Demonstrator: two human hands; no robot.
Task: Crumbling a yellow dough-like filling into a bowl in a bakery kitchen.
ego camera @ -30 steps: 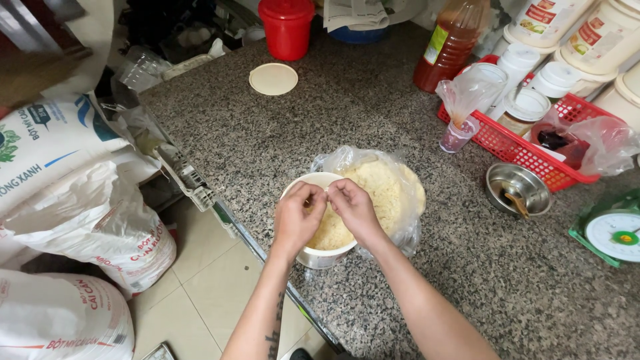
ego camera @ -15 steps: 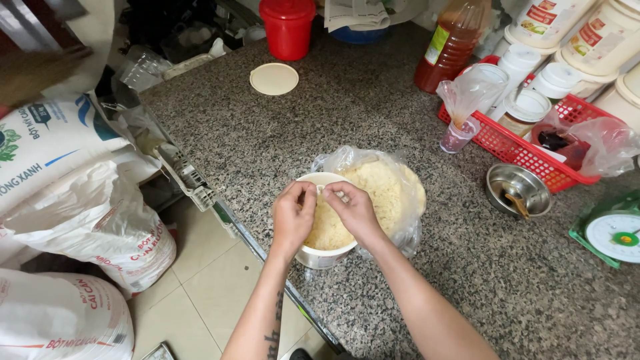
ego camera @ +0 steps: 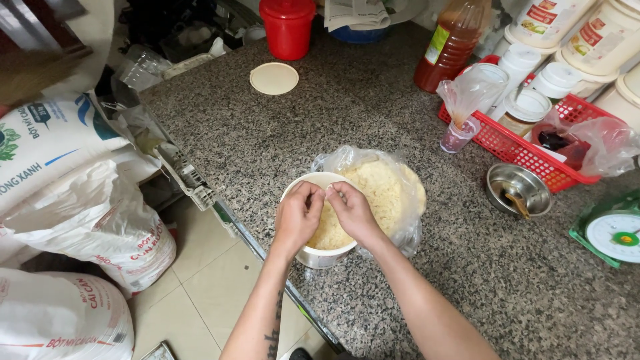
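Fingers [ego camera: 319,197] of both hands pinched on the near edge of a clear plastic bag [ego camera: 393,175], at the rim of a white tub [ego camera: 319,256]. Left hand [ego camera: 298,217] and right hand [ego camera: 353,212] close together, knuckles nearly touching, directly above the tub mouth. Bag seated in the tub, filled with a pale yellow crumbly food [ego camera: 373,193], far side bulging over the rim. Tub standing on the granite tabletop [ego camera: 347,113] near its front edge. Step judged: working the bag mouth at the rim, either gathering or spreading it; cannot tell which. Next move judged to call for an even two-handed grip on the thin film, kept gentle to avoid tearing or spilling. Noted nearby: round cream lid [ego camera: 274,78], well apart; red basket [ego camera: 527,143] and small steel bowl [ego camera: 519,189] to the right.
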